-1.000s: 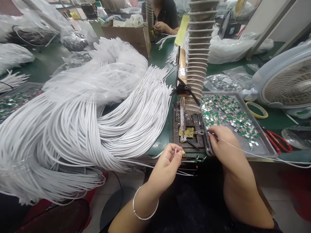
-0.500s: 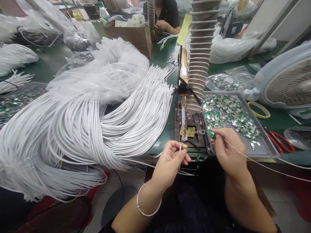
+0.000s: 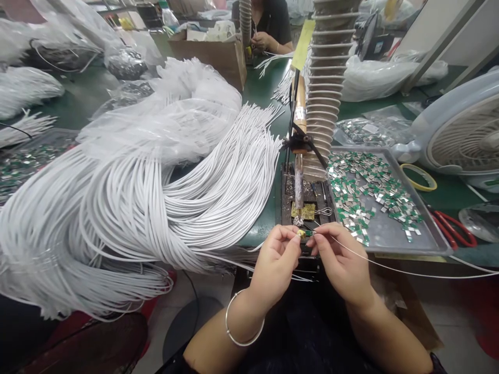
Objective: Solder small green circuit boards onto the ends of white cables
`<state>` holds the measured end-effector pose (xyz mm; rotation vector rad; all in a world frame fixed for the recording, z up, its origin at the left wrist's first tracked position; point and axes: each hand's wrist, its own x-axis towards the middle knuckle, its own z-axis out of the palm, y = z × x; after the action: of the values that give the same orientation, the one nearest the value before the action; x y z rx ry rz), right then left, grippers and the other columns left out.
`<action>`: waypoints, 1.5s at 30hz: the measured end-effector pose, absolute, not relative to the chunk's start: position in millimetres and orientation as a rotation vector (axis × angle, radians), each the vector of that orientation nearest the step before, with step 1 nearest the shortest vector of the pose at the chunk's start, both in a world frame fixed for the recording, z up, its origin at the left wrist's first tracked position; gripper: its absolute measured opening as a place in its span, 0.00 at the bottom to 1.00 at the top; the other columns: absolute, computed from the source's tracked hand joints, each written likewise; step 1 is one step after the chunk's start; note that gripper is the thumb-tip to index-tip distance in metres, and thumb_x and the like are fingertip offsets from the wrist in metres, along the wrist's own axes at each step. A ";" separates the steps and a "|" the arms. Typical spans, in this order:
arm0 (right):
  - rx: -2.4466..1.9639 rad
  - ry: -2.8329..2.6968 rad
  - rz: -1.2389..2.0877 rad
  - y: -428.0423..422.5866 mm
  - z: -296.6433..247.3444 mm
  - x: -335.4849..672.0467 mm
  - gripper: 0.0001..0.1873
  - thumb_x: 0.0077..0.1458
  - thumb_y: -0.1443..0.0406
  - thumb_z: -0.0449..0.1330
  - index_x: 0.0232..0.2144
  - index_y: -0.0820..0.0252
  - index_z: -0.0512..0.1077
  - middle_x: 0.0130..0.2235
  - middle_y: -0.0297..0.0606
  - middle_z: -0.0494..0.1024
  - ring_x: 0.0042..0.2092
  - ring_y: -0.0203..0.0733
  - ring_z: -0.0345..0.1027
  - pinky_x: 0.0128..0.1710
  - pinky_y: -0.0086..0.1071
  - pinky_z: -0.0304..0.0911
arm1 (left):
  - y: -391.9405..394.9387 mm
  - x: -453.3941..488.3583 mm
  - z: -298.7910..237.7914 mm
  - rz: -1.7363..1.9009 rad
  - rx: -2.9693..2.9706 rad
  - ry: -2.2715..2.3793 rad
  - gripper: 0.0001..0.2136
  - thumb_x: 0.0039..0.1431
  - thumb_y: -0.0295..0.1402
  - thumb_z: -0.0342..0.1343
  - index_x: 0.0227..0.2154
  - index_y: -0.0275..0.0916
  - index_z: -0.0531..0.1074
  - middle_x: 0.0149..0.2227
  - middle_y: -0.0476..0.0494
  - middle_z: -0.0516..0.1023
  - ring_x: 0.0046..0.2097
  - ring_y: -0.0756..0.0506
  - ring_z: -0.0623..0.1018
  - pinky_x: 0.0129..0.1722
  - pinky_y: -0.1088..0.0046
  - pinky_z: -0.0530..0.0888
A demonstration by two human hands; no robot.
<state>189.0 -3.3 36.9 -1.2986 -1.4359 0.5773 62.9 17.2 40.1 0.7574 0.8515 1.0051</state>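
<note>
My left hand (image 3: 275,262) is closed in a pinch around a small yellow piece (image 3: 301,234); its exact kind is too small to make out. Against it, between the fingertips of both hands, sits a small green circuit board (image 3: 309,234). My right hand (image 3: 345,262) is closed, pinching the board's right side. A thin solder wire (image 3: 393,266) passes through the right fingers, its free end pointing up-left near the iron. Just above the hands, the soldering iron (image 3: 299,182) is clamped tip down over a dark stand (image 3: 286,208) with a yellow sponge (image 3: 309,210).
A grey tray (image 3: 413,249) of loose circuit boards is at right, beside red-handled scissors (image 3: 454,228), a tape roll (image 3: 419,176) and a fan (image 3: 463,130). A large bundle of white cables (image 3: 128,208) covers the left. A ribbed hose (image 3: 325,78) hangs behind the iron. Another person works opposite.
My right hand has moved left from the tray's edge, bringing a circuit board and the solder wire up to the left fingertips. My left hand has barely shifted.
</note>
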 end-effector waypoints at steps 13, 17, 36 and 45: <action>-1.313 -1.395 0.584 -1.1 37.0 183.5 0.03 0.56 0.69 0.55 0.31 0.58 0.68 0.27 0.31 0.71 0.24 0.31 0.69 0.23 0.24 0.69 | 15.9 63.8 48.8 1.027 0.828 0.890 0.09 0.52 0.35 0.58 0.25 0.38 0.64 0.36 0.47 0.69 0.24 0.56 0.66 0.24 0.78 0.66; -1.304 -1.386 0.612 -1.3 35.8 183.4 0.03 0.56 0.69 0.54 0.31 0.59 0.68 0.27 0.32 0.70 0.24 0.31 0.68 0.23 0.24 0.69 | 15.7 63.8 48.9 1.022 0.831 0.910 0.08 0.52 0.34 0.58 0.25 0.38 0.65 0.36 0.47 0.69 0.25 0.56 0.66 0.25 0.77 0.67; -1.210 -1.591 0.184 -5.7 23.5 187.5 0.15 0.57 0.73 0.49 0.45 0.59 0.67 0.37 0.41 0.73 0.35 0.39 0.70 0.33 0.36 0.71 | 20.2 63.6 47.3 1.031 0.770 0.929 0.07 0.53 0.29 0.55 0.23 0.37 0.64 0.35 0.49 0.69 0.30 0.55 0.69 0.31 0.78 0.67; -1.096 -1.632 0.078 -3.9 20.2 185.4 0.18 0.55 0.75 0.51 0.46 0.58 0.67 0.39 0.42 0.76 0.40 0.42 0.73 0.37 0.39 0.73 | 26.6 64.7 48.5 1.070 0.727 0.944 0.06 0.52 0.26 0.55 0.23 0.38 0.64 0.34 0.49 0.70 0.37 0.53 0.71 0.37 0.78 0.67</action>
<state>185.4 -3.9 20.2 -1.0958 -1.6323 0.0784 64.7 26.6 48.5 0.7268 0.9444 1.0696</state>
